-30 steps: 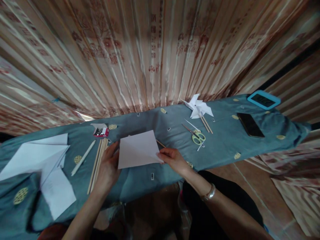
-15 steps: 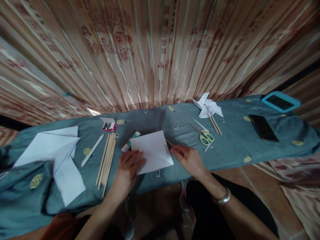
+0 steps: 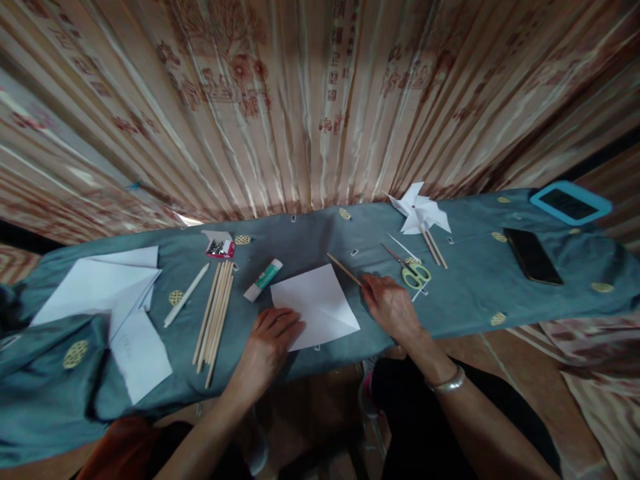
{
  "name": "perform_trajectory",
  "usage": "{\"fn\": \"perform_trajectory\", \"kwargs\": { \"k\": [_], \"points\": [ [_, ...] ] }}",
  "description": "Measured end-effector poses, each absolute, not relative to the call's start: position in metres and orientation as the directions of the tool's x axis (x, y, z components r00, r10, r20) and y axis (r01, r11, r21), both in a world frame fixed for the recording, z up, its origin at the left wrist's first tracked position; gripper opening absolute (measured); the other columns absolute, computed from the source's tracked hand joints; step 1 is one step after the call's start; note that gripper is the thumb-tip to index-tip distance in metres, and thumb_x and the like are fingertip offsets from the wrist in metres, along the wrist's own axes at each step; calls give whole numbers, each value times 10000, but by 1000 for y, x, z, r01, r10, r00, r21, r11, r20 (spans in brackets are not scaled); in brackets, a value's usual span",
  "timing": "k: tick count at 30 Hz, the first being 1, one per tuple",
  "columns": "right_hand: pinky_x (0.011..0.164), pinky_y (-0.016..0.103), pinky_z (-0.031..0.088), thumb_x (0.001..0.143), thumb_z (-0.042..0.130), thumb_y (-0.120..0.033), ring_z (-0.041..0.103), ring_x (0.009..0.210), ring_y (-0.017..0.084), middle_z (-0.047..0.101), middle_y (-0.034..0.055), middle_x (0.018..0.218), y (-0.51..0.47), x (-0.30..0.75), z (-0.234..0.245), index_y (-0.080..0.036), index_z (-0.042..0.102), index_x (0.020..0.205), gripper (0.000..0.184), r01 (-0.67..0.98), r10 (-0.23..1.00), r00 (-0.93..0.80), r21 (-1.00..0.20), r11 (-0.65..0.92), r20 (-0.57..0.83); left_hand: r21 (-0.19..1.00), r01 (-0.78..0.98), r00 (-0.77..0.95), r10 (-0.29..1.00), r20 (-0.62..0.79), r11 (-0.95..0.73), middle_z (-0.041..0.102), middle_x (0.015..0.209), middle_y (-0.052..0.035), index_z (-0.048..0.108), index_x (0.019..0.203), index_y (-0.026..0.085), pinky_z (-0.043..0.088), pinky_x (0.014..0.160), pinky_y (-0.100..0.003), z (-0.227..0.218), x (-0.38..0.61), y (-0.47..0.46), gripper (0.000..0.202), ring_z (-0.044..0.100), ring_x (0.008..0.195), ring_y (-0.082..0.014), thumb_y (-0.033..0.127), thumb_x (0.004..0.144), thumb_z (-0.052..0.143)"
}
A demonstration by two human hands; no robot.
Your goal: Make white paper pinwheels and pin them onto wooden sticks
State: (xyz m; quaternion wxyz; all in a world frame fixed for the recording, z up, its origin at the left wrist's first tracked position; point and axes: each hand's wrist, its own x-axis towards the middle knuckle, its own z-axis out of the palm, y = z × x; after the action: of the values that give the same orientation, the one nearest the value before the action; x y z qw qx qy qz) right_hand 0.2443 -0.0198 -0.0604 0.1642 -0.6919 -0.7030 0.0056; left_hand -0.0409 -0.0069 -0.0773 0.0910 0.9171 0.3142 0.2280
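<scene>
A square sheet of white paper (image 3: 320, 297) with a faint diagonal crease lies on the cloth in front of me. My left hand (image 3: 275, 333) holds it by its left edge, fingers on top and thumb out of sight. To the right of the sheet, my right hand (image 3: 393, 307) is closed around a thin wooden stick (image 3: 344, 268) that points up and left. Just beyond the paper's far left corner rests a green and white glue stick (image 3: 264, 280).
On the left are several wooden sticks (image 3: 214, 320), a white pen (image 3: 187, 295), a box of small metal pieces (image 3: 220, 247) and paper sheets (image 3: 83, 287). Rightward are green-handled scissors (image 3: 415, 275), a paper pinwheel (image 3: 415, 212), a phone (image 3: 533, 255) and a blue-framed device (image 3: 570, 202).
The paper has slid right with my left hand, uncovering the glue stick. My right hand has moved right, and more of the wooden stick shows.
</scene>
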Motion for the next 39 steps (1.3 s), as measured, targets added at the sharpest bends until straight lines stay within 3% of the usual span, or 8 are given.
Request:
{"fn": "perform_trajectory", "kwargs": {
  "k": [5,9,13,20,24,29,33,39],
  "points": [
    [762,418,506,910,423,-197,649,849,317,723,190,912,-16,262,-54,-72,669,1090,329,982,962,60,-187,-10,265,289,486,734,565,377,-825,719,1088,-108,645,1151,155,466,949,-477,-72,-30,-12,411,632,1017,-237,-10,847,424],
    [905,433,499,925,432,-222,642,1014,291,719,146,1070,-24,251,-46,-144,665,1113,309,909,938,22,-397,125,347,277,482,738,555,384,-831,730,982,-95,637,1158,162,494,893,-435,-63,-17,-14,408,652,903,-216,-9,847,436],
    [897,374,522,908,455,-195,678,980,227,737,75,1028,-37,232,-36,-216,675,1087,285,736,960,-3,-649,193,282,298,470,739,555,382,-831,709,867,-78,600,1213,162,525,792,-388,-55,-4,-15,400,646,822,-214,31,862,461],
    [895,345,533,733,444,-58,683,1000,198,728,60,1086,-49,227,-28,-226,685,1088,461,571,980,-176,-802,177,90,390,458,740,586,330,-798,706,899,-91,610,1197,159,542,749,-377,-53,5,-13,367,648,834,-222,72,871,468],
    [982,382,486,727,570,-90,651,1086,224,707,55,1165,-51,227,-25,-232,671,1125,435,549,971,-235,-829,105,-32,478,489,707,652,273,-730,718,950,-106,625,1187,153,552,757,-365,-56,5,-11,297,670,861,-223,175,929,479],
    [895,347,500,900,572,-265,678,975,215,739,61,1017,-51,218,-34,-226,709,1008,178,581,989,-147,-809,94,9,584,535,634,747,200,-610,730,984,-111,625,1202,141,567,783,-361,-56,5,-5,344,690,868,-218,342,966,476],
    [806,330,507,911,559,-296,690,879,219,747,59,929,-47,215,-46,-221,718,935,177,619,1000,-20,-785,16,4,593,578,566,799,205,-561,723,1051,-108,549,1313,167,572,815,-373,-59,0,1,429,695,897,-215,386,946,512],
    [901,372,488,885,572,-303,660,993,240,735,72,1019,-39,215,-57,-226,706,873,155,643,987,119,-766,4,105,527,637,524,817,241,-563,691,1178,-140,480,1379,168,566,871,-428,-69,-10,7,481,678,1025,-255,343,934,532]
  ]
}}
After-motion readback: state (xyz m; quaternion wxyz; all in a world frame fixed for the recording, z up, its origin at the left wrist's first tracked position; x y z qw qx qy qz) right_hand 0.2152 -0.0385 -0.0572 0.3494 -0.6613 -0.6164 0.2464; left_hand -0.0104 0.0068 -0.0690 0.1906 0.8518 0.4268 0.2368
